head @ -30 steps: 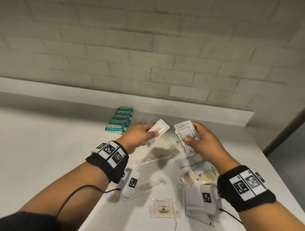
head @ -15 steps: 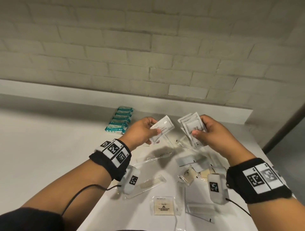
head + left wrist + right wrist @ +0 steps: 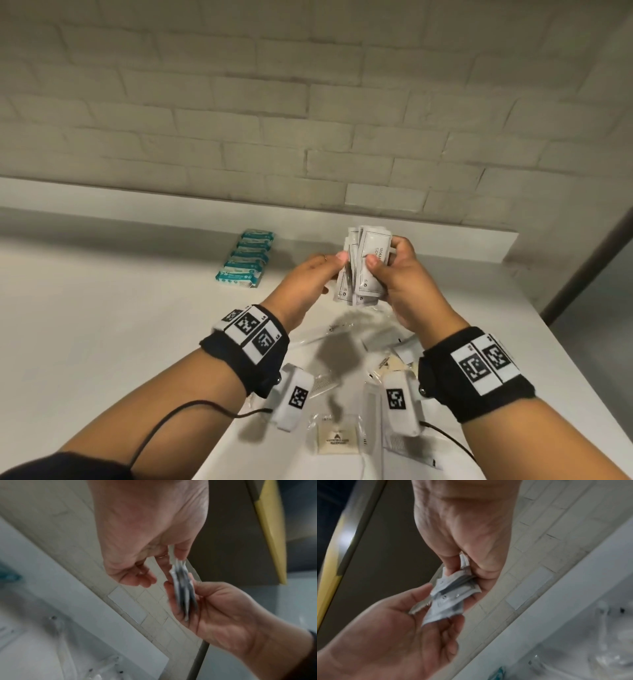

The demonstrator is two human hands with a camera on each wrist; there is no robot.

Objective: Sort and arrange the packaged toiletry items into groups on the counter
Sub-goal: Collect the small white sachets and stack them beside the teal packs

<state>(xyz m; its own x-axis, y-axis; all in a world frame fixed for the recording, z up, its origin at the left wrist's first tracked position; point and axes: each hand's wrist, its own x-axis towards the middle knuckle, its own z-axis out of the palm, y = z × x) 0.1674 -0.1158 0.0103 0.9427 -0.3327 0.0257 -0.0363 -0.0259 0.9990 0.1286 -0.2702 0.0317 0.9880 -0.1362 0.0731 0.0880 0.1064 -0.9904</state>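
Observation:
A fanned stack of white sachets with thin black borders is held upright above the counter. My right hand grips the stack, thumb on the front sachet and fingers behind. My left hand pinches the stack's left edge between thumb and fingers. The left wrist view shows the sachets edge-on, blurred, between my left hand and right hand. In the right wrist view the sachets spread out of my right hand toward my left hand.
A row of teal packets lies at the back left of the counter. Clear-wrapped combs and a cream soap packet lie scattered below my wrists. A brick wall stands behind, and the counter's right edge is close.
My left hand moved right and brought its single sachet against the stack in my right hand. Both hands have risen and now meet on one stack.

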